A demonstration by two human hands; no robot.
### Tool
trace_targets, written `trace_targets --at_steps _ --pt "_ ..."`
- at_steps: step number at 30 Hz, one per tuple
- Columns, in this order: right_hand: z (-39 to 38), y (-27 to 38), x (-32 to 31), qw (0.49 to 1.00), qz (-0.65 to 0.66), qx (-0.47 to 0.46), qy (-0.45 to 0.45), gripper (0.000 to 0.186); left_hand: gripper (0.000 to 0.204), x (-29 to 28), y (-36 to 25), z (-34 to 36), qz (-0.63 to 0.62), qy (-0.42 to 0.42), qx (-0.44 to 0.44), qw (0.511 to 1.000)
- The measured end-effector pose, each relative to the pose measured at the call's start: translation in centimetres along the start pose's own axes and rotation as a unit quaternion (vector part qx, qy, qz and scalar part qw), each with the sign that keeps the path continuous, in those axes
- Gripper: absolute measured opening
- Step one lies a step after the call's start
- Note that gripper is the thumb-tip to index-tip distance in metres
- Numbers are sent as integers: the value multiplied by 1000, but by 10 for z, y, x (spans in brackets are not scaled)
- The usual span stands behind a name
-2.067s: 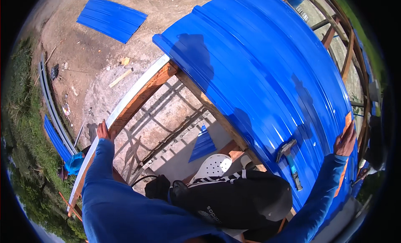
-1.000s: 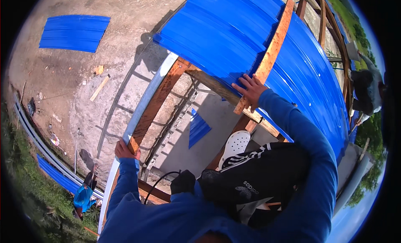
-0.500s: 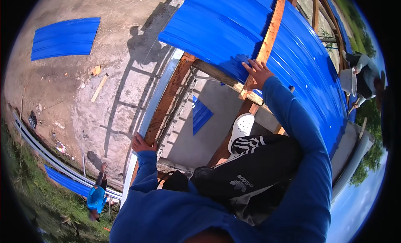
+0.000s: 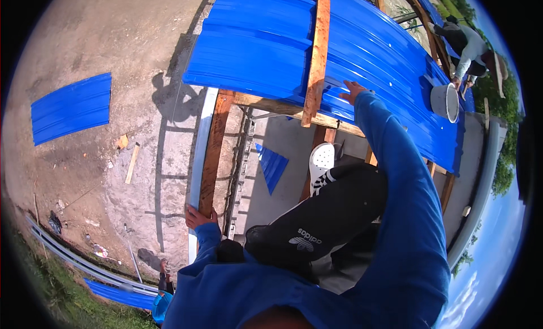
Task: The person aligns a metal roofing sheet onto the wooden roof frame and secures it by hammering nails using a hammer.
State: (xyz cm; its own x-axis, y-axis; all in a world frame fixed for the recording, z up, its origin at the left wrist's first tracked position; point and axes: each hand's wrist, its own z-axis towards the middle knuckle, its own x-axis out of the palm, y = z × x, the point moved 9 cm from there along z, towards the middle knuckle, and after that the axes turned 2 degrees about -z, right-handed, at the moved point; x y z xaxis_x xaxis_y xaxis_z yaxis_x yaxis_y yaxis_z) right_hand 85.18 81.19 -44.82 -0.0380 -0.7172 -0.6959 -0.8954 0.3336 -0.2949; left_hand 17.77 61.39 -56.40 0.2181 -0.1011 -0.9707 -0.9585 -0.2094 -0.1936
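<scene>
My left hand (image 4: 201, 217) is closed over the metal-edged wooden beam (image 4: 217, 142), its fingers across the pale metal strip (image 4: 202, 142) along the outer side. My right hand (image 4: 356, 92) reaches forward with fingers spread, over or on the blue corrugated roofing sheet (image 4: 373, 74); whether it touches is unclear. Just left of it, a loose-looking wooden plank (image 4: 318, 63) lies across the blue sheets, its near end jutting past their edge. One white clog (image 4: 322, 156) of mine shows among the roof timbers.
At the right, a co-worker (image 4: 472, 49) leans over the roof beside a pale bucket (image 4: 445, 101). Gaps between timbers open onto a floor below, where a blue offcut (image 4: 272, 168) lies. Another blue sheet (image 4: 72, 108) rests on the ground. Someone in blue (image 4: 162, 306) stands below.
My right hand has left the wooden plank and moved right over the blue sheet. My left hand stays on the beam. The co-worker's bucket has shifted onto the roof, and my view has turned.
</scene>
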Motion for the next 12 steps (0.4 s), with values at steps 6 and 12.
trace_targets --at_steps 6,12 --pt "-19 -11 98 995 43 -88 -24 67 93 -1 -19 6 -3 -26 28 999" --pt "-35 2 107 997 32 52 -50 75 95 4 -12 1 3 -17 33 999"
